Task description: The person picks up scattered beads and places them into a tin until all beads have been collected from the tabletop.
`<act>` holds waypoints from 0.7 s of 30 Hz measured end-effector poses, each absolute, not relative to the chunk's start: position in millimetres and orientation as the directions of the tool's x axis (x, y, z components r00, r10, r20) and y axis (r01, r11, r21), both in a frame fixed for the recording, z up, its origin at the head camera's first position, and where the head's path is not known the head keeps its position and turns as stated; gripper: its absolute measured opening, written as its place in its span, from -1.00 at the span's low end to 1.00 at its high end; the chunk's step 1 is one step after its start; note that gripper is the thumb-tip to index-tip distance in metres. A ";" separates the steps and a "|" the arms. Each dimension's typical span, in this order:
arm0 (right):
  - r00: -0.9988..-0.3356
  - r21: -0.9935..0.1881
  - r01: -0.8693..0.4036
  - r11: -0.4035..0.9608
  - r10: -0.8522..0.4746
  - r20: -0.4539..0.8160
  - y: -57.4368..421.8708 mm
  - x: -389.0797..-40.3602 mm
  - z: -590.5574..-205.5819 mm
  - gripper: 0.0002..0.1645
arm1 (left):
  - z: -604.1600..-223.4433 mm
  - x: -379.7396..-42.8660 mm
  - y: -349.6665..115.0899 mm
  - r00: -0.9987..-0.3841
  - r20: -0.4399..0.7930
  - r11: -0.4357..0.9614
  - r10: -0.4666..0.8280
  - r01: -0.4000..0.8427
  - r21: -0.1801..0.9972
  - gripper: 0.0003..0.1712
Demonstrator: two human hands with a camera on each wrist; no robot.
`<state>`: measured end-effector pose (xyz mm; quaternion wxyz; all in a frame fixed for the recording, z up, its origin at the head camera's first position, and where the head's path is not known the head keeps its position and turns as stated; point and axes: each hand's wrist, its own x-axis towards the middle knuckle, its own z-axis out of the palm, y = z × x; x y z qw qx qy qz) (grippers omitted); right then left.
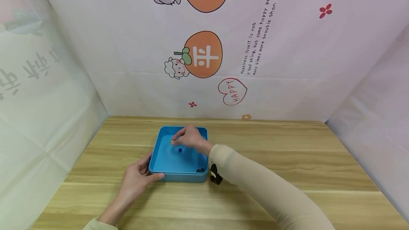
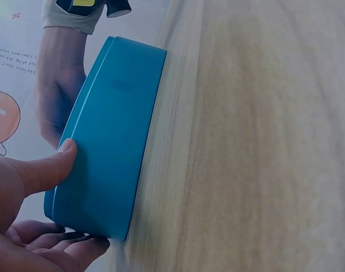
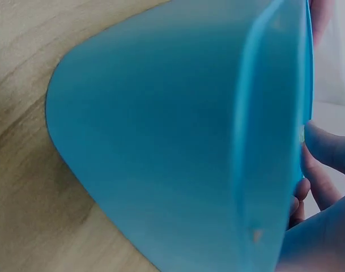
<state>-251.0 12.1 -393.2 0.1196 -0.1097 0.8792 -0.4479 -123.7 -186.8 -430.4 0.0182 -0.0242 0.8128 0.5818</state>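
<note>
A square, shallow blue box [image 1: 169,160] sits on the wooden table. My left hand [image 1: 135,176] grips its front left corner, the thumb [image 2: 59,164] on the front wall and the fingers around the left side. Over the inside of the box, my right hand [image 1: 191,138] pinches a tiny yellow-green piece [image 1: 171,141] between thumb and fingertips; most of it is hidden, and I cannot tell its exact kind. Below that hand a small dark blue ball [image 1: 180,150] lies on the box floor. Two dark round pieces [image 1: 202,170] lie in the front right corner.
The wooden table [image 1: 271,144] extends on both sides of the box. White printed cloth [image 1: 274,95] hangs behind it, with more cloth at left and right. A black strap device [image 1: 216,175] is on the right wrist, beside the box's right wall.
</note>
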 end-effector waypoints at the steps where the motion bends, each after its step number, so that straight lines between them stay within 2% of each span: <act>1: -0.949 -0.816 -0.081 0.572 -0.295 -0.113 12.1 -251.1 -393.6 -0.89 | -430.6 -124.1 -186.7 -0.998 -0.056 0.325 -0.015 -0.058 0.944 0.09; 8: -0.958 -0.831 -0.089 0.548 -0.275 -0.079 23.7 -245.1 -380.9 -0.84 | -433.8 -126.3 -186.7 -0.999 -0.048 0.316 0.006 -0.044 0.948 0.10; 16: -0.903 -0.837 -0.323 0.441 -0.410 0.132 65.2 -217.3 -362.4 -0.84 | -430.0 -124.0 -185.8 -0.999 -0.040 0.337 -0.005 -0.039 0.941 0.11; 21: -0.887 -0.834 -0.366 0.413 -0.424 0.180 101.8 -191.3 -359.2 -0.83 | -424.1 -119.6 -195.8 -0.999 -0.033 0.376 0.018 -0.024 0.926 0.16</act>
